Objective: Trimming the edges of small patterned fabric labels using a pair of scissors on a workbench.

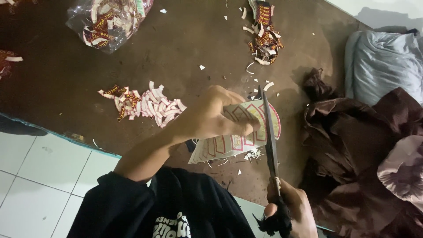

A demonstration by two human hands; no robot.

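A dark brown table (176, 48) fills most of the view, its near edge running just behind the person's chest, and bare tabletop lies open between the scattered heaps: brown cloth (348, 145) crowds the table's right side, a clear bag of labels (110, 20) sits at its far left, and a cut-label pile (145, 105) lies mid-left. Near the table's front edge the left hand (211, 117) pinches a curved white sheet of red-outlined labels (233, 141). The right hand (291, 211) grips black-handled scissors (269, 132), whose blades cross the sheet's right edge.
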